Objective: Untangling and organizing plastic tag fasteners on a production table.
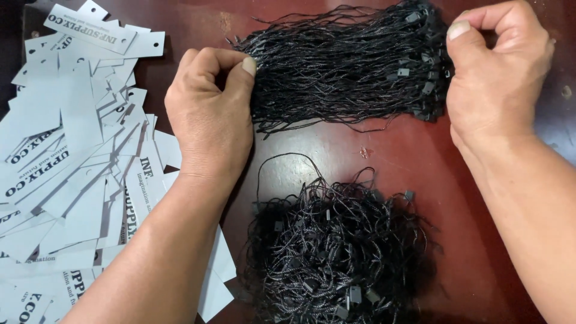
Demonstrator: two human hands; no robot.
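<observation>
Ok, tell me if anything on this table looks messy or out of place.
The white paper tags lie in a loose, overlapping heap at the left. The lower bundle of black strings is tangled, unlike the straight upper bundle that both hands grip.

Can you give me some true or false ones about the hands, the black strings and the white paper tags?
1. The left hand pinches one end of the stretched bundle of black strings. True.
2. The right hand rests on the white paper tags. False: it grips the bundle's other end, where the small plastic clasps are.
3. A second, loose heap of black strings lies nearer the person. True.
4. The tags are stacked in one neat pile. False: they lie scattered and overlapping.
5. The table is dark reddish. True.
</observation>
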